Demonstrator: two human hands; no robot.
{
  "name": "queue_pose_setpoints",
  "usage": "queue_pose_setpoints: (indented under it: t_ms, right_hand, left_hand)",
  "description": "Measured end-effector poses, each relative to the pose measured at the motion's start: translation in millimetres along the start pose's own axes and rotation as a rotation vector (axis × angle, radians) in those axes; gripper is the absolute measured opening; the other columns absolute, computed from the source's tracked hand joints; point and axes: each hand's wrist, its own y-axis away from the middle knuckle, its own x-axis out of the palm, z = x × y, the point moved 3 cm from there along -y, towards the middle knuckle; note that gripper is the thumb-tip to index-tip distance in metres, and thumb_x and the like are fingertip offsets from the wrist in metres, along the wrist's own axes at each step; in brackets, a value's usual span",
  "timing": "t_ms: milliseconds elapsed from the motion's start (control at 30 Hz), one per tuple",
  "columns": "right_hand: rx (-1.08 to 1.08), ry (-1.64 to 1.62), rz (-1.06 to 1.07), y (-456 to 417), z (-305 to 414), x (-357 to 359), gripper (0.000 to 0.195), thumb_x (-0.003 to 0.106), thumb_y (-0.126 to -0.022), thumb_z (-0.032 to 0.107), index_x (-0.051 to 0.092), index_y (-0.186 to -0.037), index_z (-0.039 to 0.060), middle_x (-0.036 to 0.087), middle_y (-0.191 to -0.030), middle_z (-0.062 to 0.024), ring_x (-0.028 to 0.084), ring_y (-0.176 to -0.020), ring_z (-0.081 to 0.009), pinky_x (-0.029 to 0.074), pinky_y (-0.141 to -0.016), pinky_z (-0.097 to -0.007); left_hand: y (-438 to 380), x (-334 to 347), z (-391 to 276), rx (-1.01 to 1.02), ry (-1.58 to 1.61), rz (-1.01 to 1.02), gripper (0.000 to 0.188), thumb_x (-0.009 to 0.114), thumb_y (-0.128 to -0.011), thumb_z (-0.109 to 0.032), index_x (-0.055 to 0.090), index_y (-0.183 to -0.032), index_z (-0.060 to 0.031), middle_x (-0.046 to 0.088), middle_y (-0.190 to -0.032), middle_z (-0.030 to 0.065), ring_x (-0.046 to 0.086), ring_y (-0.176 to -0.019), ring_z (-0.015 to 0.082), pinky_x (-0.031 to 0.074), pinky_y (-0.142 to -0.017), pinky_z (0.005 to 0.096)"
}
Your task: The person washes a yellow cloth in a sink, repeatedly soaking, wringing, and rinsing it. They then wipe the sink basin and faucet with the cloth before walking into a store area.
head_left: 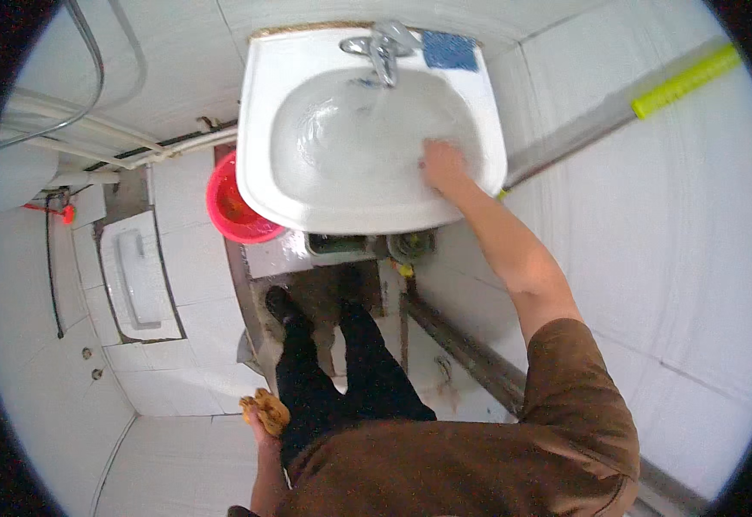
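My left hand [262, 430] hangs low beside my leg. It grips a crumpled yellow-brown cloth or sponge [273, 412]. My right hand [443, 165] reaches into a white ceramic washbasin [369, 218], at the right side of the bowl. Its fingers look curled, but blur hides whether they hold anything. A chrome tap [383, 55] stands at the back of the basin, its spout over the bowl. Wet glints show on the bowl's left side. On the basin's back right corner lies a blue cloth or pad [450, 52].
A pink plastic basin [220, 223] sits below left of the washbasin, partly hidden by it. Against the right wall leans a pole with a lime-green grip [686, 81]. A squat toilet [133, 278] is set in the tiled floor at left. Pipes [175, 150] run along the wall.
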Motion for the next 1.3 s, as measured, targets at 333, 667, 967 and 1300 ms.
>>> queue_pose_setpoints:
  t_ms: [333, 667, 967, 1300]
  right_hand:
    - [0.126, -0.872, -0.936, -144.9, 106.0, 72.4, 0.038, 0.055, -0.085, 0.014, 0.055, -0.121, 0.0018, 0.059, -0.113, -0.0188, 0.057, -0.107, -0.0329, 0.044, -0.094, -0.0458]
    - [-0.279, -0.474, -0.113, -19.1, 158.9, 31.5, 0.020, 0.054, -0.084, 0.013, 0.067, -0.091, 0.0005, 0.065, -0.098, -0.0206, 0.062, -0.093, -0.0375, 0.050, -0.085, -0.0470]
    - [0.165, -0.510, -0.340, -61.7, -27.5, -8.6, 0.017, 0.061, -0.082, 0.019, 0.070, -0.086, 0.0052, 0.070, -0.088, -0.0143, 0.068, -0.081, -0.0298, 0.053, -0.072, -0.0419]
    - [0.063, -0.905, -0.940, -90.0, 81.6, -108.9, 0.009, 0.066, -0.073, 0.011, 0.064, -0.070, 0.0028, 0.061, -0.079, -0.0177, 0.061, -0.077, -0.0364, 0.049, -0.069, -0.0456]
  left_hand:
    - [23.4, 47.1, 3.4, -0.127, 0.053, -0.010, 0.039, 0.064, -0.085, -0.035, 0.048, -0.117, -0.0175, 0.056, -0.108, 0.0076, 0.056, -0.099, 0.0232, 0.050, -0.090, 0.0403]
    - [0.0, 21.4, 1.4, -0.186, -0.271, -0.120, 0.066, 0.042, -0.095, -0.058, 0.043, -0.137, -0.0083, 0.055, -0.126, 0.0109, 0.056, -0.113, 0.0287, 0.049, -0.094, 0.0439]
    - [4.1, 37.5, -21.3, -0.235, -0.015, -0.034, 0.053, 0.045, -0.093, -0.038, 0.045, -0.134, -0.0043, 0.053, -0.131, 0.0175, 0.052, -0.119, 0.0351, 0.041, -0.104, 0.0489]
    - [20.8, 22.6, -11.2, -0.201, -0.105, 0.055, 0.057, 0.043, -0.094, -0.042, 0.044, -0.137, -0.0050, 0.052, -0.132, 0.0149, 0.051, -0.119, 0.0342, 0.040, -0.104, 0.0487]
